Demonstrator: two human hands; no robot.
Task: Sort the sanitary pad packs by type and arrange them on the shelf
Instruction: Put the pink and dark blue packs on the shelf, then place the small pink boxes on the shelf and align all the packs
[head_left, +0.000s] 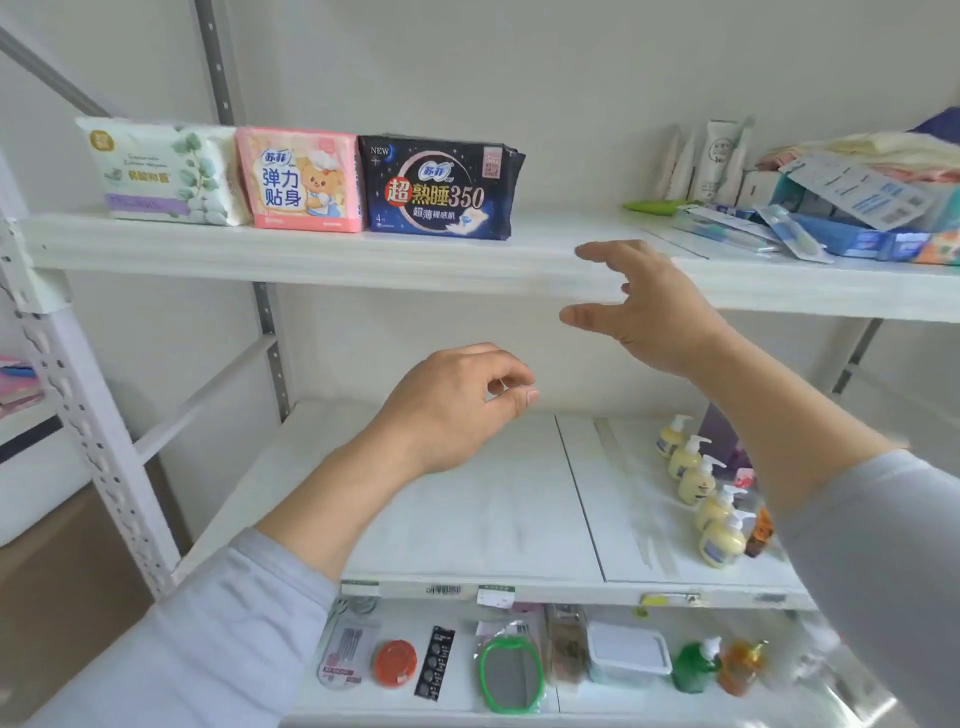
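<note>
White, pink and navy packs (440, 188) stood touching on the top shelf (311, 254); right hand (641, 306) spread wide, left hand (457, 405) loosely curled, both empty.

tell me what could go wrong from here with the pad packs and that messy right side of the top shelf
1. The dark blue pad pack stands upright at the row's end with nothing on its right; a nudge from the open right hand might tip it.
2. The boxes and toothbrush packs lie heaped at the shelf edge; reaching in could drag some off.
</note>
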